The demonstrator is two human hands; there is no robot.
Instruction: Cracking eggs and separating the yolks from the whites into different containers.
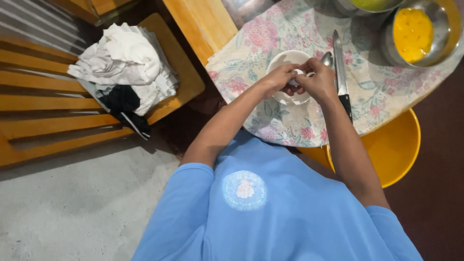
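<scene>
1. Over the small white round bowl [290, 79], in the head view, your left hand [280, 77] and right hand [319, 79] meet, fingertips pinched together on one small white object [298, 73]; its kind is too small to tell.
2. That white object sits between your two hands, right at the fingertips, above the bowl's opening, with both hands closed on it.
3. You have one white bowl standing on the floral-patterned tablecloth [270, 116], near the table edge closest to you.
4. Just to your right of the bowl lie one metal spoon [327, 59] and one long knife with a dark handle [341, 72], side by side.
5. Farther off stands one steel bowl of yellow food [413, 34].
6. One yellow plastic stool [394, 147] shows below the table edge.
7. One pile of white and dark cloth [125, 67] rests on the wooden bench [43, 101], well apart from your hands.
</scene>
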